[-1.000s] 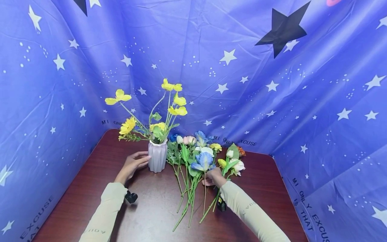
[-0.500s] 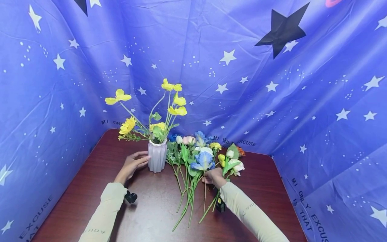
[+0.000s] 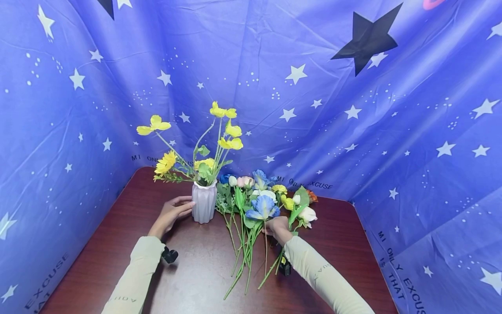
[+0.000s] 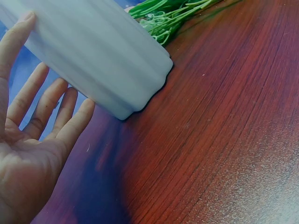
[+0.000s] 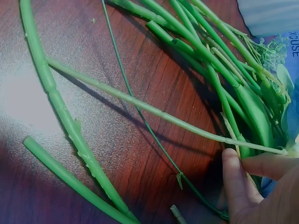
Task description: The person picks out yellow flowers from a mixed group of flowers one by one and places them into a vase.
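Note:
A pale lilac fluted vase (image 3: 204, 204) stands upright on the table, holding several yellow flowers (image 3: 229, 143) and a yellow daisy-like bloom (image 3: 166, 163). My left hand (image 3: 175, 213) is at the vase's left side, thumb and fingertips touching its wall, fingers spread in the left wrist view. To its right lies a heap of artificial flowers with a blue iris (image 3: 264, 208) at the front. My right hand (image 3: 277, 228) is among their stems. In the right wrist view its thumb and forefinger pinch a thin brownish flower stem (image 5: 228, 127); its bloom is hidden there.
Right of my right hand lie a white rose (image 3: 307, 216), a white tulip bud (image 3: 296, 199) and a yellow bloom (image 3: 287, 202). Loose green stems (image 3: 244, 270) point towards the table's (image 3: 188, 279) near edge. A blue star-printed cloth (image 3: 251, 109) closes off the back and sides.
The yellow bloom near my right hand has shifted upward and turned, and the white rose beside it has moved slightly. Left hand and vase stay put.

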### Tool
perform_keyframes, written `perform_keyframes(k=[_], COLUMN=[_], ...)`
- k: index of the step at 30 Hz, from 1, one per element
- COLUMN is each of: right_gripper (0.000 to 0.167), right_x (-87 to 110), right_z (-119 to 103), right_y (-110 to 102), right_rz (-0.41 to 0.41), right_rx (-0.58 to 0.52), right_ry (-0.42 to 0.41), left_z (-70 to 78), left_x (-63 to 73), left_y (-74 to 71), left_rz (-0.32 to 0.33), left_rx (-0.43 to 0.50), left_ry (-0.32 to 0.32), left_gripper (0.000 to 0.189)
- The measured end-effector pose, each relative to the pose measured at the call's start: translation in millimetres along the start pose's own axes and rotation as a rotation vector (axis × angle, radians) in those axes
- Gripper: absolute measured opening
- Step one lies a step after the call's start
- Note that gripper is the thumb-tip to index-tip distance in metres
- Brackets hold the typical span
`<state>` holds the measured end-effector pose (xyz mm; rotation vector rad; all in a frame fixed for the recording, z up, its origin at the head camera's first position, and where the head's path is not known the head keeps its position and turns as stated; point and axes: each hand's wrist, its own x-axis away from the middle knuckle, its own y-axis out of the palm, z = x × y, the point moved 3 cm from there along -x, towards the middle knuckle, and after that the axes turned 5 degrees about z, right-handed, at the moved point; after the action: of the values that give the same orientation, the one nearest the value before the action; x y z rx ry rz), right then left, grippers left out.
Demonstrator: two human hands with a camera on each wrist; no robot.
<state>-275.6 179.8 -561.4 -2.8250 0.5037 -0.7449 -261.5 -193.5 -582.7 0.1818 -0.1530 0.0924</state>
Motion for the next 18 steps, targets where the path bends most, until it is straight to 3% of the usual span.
perform_keyframes(k=[10, 18], right_gripper=[0.027, 0.023], right_x=[0.1, 1.9], right_z=[-1.1, -8.8], right_y=[-0.4, -2.8], right_rz=[0.026, 0.052], right_rx=[-0.017, 0.063], right_ry=[-0.037, -0.124], left_z=[-0.7, 1.3], left_x=[-0.1, -0.3], left_y=[-0.5, -0.3], left_rz=[0.002, 0.000], left_rx=[0.002, 0.010], left_ry=[-0.004, 0.000], left_gripper=[0.057, 0.057])
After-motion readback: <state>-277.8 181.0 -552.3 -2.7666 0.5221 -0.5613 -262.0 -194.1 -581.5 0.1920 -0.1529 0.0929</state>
